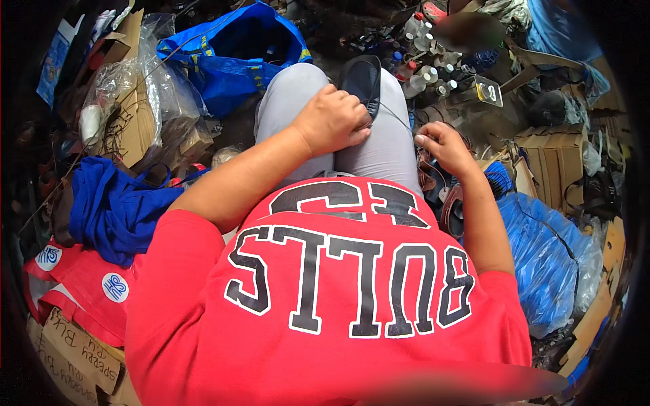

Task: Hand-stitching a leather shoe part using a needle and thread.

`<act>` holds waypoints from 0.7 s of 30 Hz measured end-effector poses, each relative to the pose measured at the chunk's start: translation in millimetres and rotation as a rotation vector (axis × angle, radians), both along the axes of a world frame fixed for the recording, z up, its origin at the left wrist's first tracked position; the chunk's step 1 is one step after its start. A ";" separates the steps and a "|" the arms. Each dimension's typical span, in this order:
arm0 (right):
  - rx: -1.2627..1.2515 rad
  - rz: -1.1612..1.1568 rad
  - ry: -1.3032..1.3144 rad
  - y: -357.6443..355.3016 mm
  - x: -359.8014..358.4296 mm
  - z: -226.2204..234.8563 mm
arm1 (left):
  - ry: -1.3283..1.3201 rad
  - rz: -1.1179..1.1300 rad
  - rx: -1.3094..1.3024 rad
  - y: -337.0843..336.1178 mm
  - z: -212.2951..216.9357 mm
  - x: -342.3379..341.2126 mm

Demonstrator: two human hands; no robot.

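Observation:
A black shoe rests on my lap between my knees, its toe end pointing away from me. My left hand is closed around its near end, and the fingers hide that part. From the shoe's right side a thin dark thread runs toward my right hand. That hand hovers to the right of my thigh, thumb and fingers pinched together at the thread's end. Whether a needle or other small tool is in the pinch is too small to make out.
Beyond my left knee stands an open blue bag. Several plastic bottles cluster ahead on the right. Cardboard boxes and a blue plastic bag lie at my right. Blue cloth and a red bag lie at my left.

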State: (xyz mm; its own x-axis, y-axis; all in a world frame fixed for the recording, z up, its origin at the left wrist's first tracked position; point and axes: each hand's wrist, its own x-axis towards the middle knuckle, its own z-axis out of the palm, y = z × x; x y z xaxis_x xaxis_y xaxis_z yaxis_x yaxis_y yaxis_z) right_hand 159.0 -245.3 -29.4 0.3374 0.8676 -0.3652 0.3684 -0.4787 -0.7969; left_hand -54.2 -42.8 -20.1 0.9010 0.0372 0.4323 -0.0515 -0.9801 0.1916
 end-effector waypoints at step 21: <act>0.161 0.192 -0.050 99.9 -34.8 34.6 | 0.125 -0.060 -0.759 43.8 -12.7 17.9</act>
State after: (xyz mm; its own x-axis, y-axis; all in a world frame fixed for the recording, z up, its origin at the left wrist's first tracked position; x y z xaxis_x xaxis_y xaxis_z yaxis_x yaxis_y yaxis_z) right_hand 124.2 -145.4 5.2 0.1749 0.9632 -0.2043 0.4809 -0.2646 -0.8359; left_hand -36.3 1.1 -32.7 0.9513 0.2321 0.2028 -0.0345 -0.5737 0.8183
